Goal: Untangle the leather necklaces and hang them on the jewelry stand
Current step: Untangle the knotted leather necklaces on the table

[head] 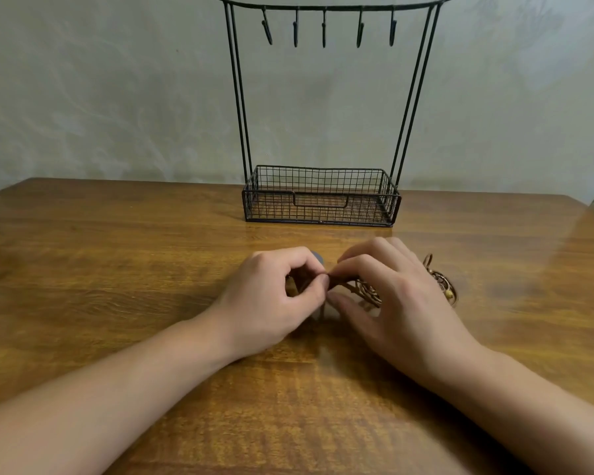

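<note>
The jewelry stand [319, 197] stands at the table's [117, 269] far edge; its wire basket [321, 209] shows only bare mesh. Near it, the left hand [271, 296] and right hand [391, 296] each pinch the tangled leather necklaces [364, 291], whose cords run left to right beneath the right hand.

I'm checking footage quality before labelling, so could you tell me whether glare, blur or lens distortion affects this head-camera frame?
Head view: glare washes the wooden table at its right side; wide-angle distortion bows the jewelry stand top bar and splays its posts; the left hand and right hand pinching the leather necklaces are slightly soft, and the cords' details blur.
</note>
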